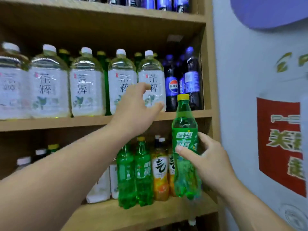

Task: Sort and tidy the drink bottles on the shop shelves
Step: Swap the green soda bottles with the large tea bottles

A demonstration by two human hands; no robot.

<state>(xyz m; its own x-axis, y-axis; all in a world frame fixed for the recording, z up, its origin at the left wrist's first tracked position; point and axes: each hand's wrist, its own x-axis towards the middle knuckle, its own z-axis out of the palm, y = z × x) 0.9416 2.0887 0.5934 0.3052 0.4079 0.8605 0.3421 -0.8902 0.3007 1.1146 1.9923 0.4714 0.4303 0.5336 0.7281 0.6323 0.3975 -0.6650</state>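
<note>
Wooden shelving unit [208,80] stands against a pale wall carrying a red poster [280,139] with yellow and white lettering, too blurred to read. On the middle shelf [50,124], a front row of large clear tea bottles [87,84] with white caps stands upright, each label beginning with the character 茶. Dark cola bottles [173,85] with blue labels and the round Pepsi emblem stand at the row's right end. On the lower shelf [150,212], two green soda bottles [133,172] with yellow caps stand beside orange-labelled bottles [160,174], all upright. The green Sprite bottle [184,124], labelled 雪碧 in white, is held in the air before the right end of the shelving, between the middle and lower shelves. Its long axis is near vertical and its yellow cap points up. The right hand [211,160] has a closed grip on it, thumb across the label and fingers wrapped behind. The left hand [135,112] is spread wide in front of the rightmost tea bottle [152,70], fingers curved and holding nothing. Contact with that bottle cannot be told.
</note>
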